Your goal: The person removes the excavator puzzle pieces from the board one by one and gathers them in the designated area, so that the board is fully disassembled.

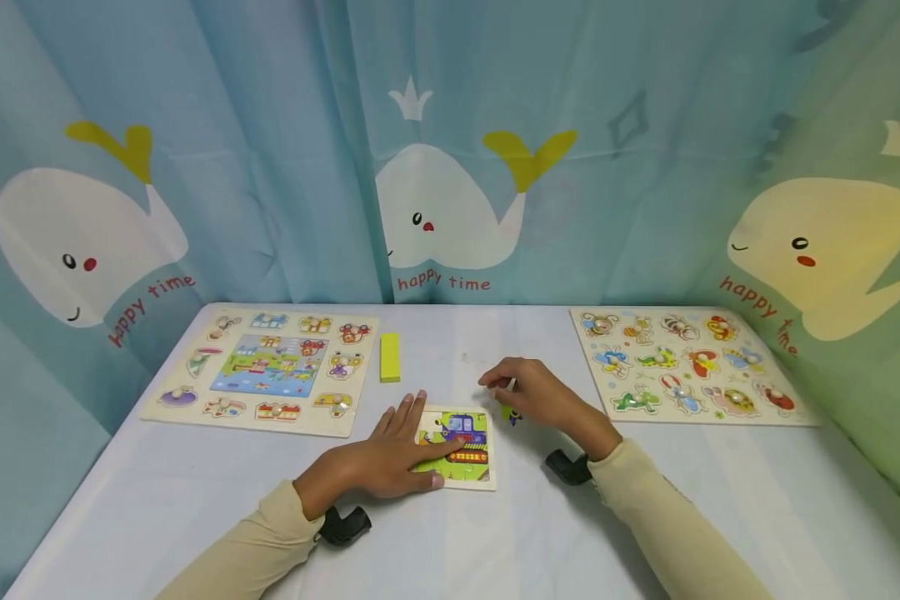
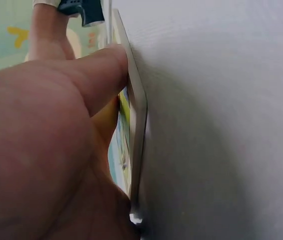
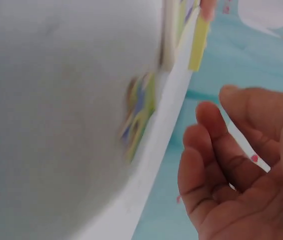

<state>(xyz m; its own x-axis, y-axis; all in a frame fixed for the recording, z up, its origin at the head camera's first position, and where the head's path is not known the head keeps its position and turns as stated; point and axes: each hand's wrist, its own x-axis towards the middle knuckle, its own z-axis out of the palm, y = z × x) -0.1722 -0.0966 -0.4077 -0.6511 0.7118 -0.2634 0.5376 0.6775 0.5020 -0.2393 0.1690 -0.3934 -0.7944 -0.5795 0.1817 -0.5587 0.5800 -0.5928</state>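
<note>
A small square jigsaw puzzle (image 1: 474, 473) with a blue and orange vehicle on green lies in its pale tray in front of me. My left hand (image 1: 378, 462) rests on its left part with fingers spread, the index fingertip on the picture. In the left wrist view, the thumb lies on the edge of the tray (image 2: 139, 112). To the right of the tray, a loose green and blue jigsaw piece (image 3: 142, 107) lies on the table. My right hand (image 1: 543, 396) is just above that piece, fingers loosely bent and holding nothing.
A wooden knobbed puzzle board (image 1: 195, 396) with vehicle pieces lies at the back left. Beside it is a yellow block (image 1: 390, 358). Another board (image 1: 600, 367), with insect pieces, lies at the back right. A blue whale-print curtain (image 1: 292, 233) hangs behind the white table (image 1: 450, 550).
</note>
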